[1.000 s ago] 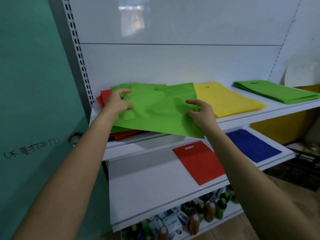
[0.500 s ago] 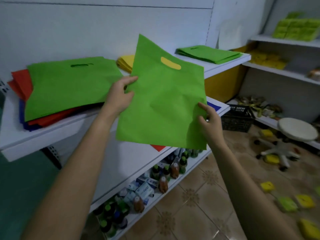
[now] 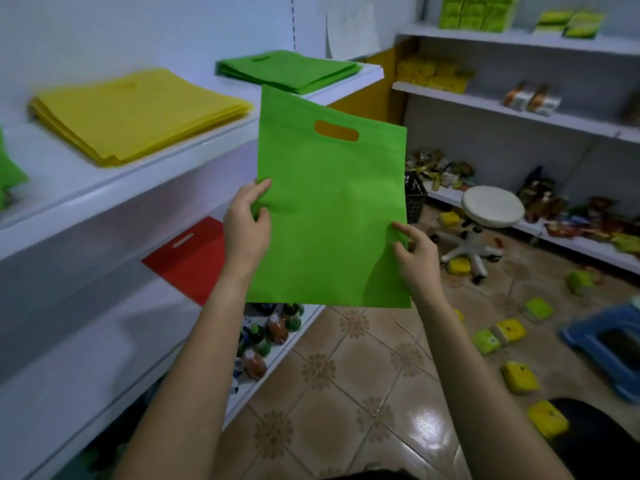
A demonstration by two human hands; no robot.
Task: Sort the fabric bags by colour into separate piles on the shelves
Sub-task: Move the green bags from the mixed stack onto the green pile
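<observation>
Green bag [image 3: 332, 209] up in front of me, hanging upright, handle slot on top. My left hand [image 3: 246, 226] pinches one side edge, my right hand [image 3: 415, 258] the other. The green pile [image 3: 287, 72] waits up on the shelf [image 3: 52, 171], just past the bag's top edge, nearer my left.

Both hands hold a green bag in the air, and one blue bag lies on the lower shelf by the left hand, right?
Not quite. The head view shows a red bag, not a blue one, on the lower shelf by the left hand. The right hand and left hand do hold the green bag up.
</observation>
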